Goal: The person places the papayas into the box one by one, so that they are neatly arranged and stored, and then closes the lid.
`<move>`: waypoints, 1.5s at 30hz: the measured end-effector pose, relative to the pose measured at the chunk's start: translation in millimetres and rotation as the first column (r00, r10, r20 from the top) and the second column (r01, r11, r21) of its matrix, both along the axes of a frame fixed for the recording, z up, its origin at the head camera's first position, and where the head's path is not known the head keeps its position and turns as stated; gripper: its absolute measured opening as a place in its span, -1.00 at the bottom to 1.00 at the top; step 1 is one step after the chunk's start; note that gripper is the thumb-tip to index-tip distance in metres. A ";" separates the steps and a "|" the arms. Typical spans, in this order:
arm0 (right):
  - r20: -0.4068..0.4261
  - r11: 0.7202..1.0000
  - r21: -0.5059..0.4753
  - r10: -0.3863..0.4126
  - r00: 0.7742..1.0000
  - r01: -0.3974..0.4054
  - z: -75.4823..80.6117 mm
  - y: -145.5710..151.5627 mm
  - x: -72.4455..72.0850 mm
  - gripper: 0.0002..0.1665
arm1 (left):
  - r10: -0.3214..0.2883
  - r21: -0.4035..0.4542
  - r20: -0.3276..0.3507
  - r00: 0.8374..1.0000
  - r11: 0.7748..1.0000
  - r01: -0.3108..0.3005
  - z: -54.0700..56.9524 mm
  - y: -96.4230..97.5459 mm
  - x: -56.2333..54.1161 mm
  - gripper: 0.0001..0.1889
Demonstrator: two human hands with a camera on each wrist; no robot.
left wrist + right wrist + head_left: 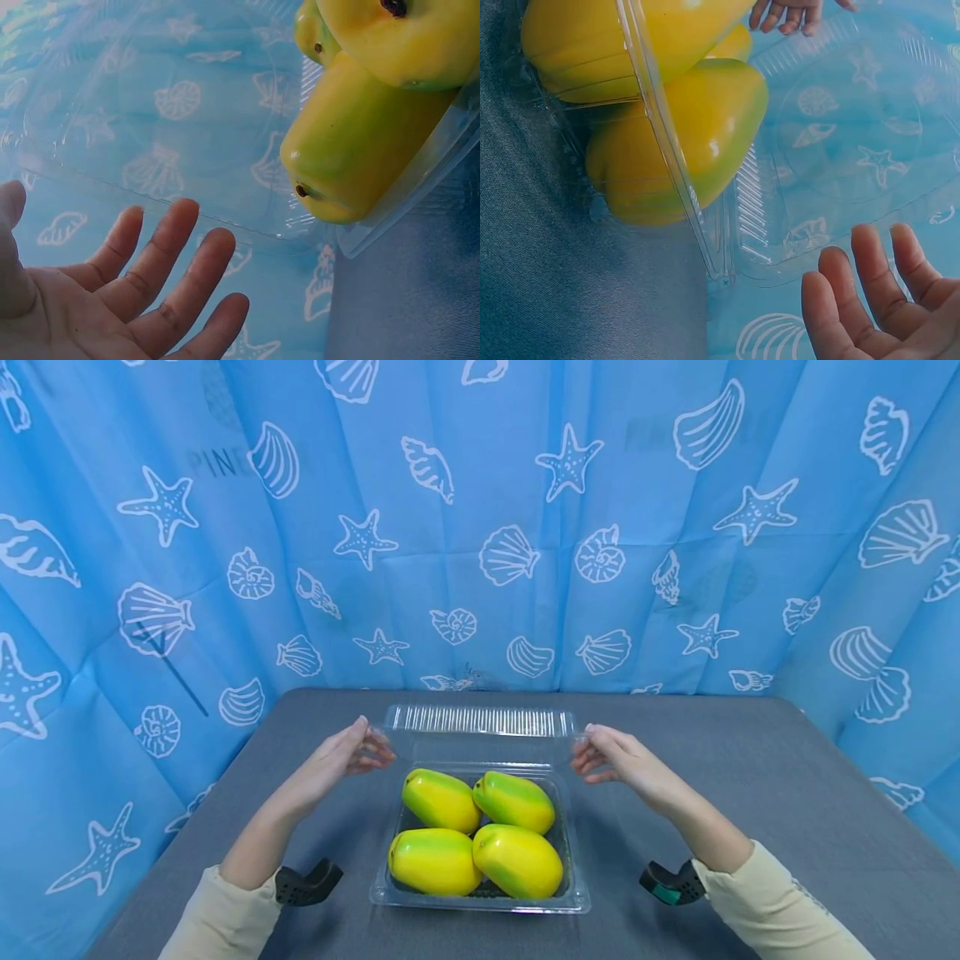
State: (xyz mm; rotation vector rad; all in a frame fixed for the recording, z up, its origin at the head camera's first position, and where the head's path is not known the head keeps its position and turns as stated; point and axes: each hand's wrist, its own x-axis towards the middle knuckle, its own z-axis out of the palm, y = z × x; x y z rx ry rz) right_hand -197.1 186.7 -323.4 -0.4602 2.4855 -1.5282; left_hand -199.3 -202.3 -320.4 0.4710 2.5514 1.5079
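Observation:
A clear plastic clamshell box (480, 906) holds several oval yellow-green fruits (517, 860), like mangoes or papayas. Its transparent lid (487, 747) stands raised at the far side, hinged to the base. My left hand (352, 749) is at the lid's left edge; in the left wrist view its fingers (172, 247) are spread and fairly straight, with the thumb apart from them. At the lid's right edge is my right hand (615, 756). Its fingers (870, 277) look loosely bent beside the lid rim in the right wrist view. Whether either hand touches the lid is hard to tell.
The box stands on a grey cloth-covered table (750, 793). Behind and around it hangs a blue curtain (465, 527) with white shells and starfish. A dark strap-like device sits at each wrist, the left one (309, 883) and the right one (672, 882).

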 end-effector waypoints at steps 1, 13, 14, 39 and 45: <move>-0.003 1.000 0.003 0.009 1.000 -0.009 0.0 0.3 0.1 -0.35 | -0.003 -0.003 0.001 1.000 1.000 0.003 0.3 -0.3 0.3 -0.34; 0.008 0.997 0.038 0.067 0.998 -0.067 0.8 3.0 5.3 -0.45 | -0.034 -0.039 0.017 0.999 0.999 0.035 1.3 -3.6 6.0 -0.38; 0.010 0.997 0.042 0.069 0.998 -0.070 0.8 3.4 5.8 -0.45 | -0.039 -0.039 0.021 0.999 0.998 0.040 1.1 -4.0 6.5 -0.39; 0.053 0.972 0.058 0.227 0.972 -0.230 -2.1 16.1 19.4 -0.60 | -0.212 -0.004 0.111 0.971 0.977 0.214 -3.5 -15.3 20.5 -0.59; 0.113 0.958 0.080 0.265 0.958 -0.275 -4.6 19.1 21.5 -0.62 | -0.251 -0.026 0.118 0.961 0.967 0.255 -5.1 -19.1 25.1 -0.59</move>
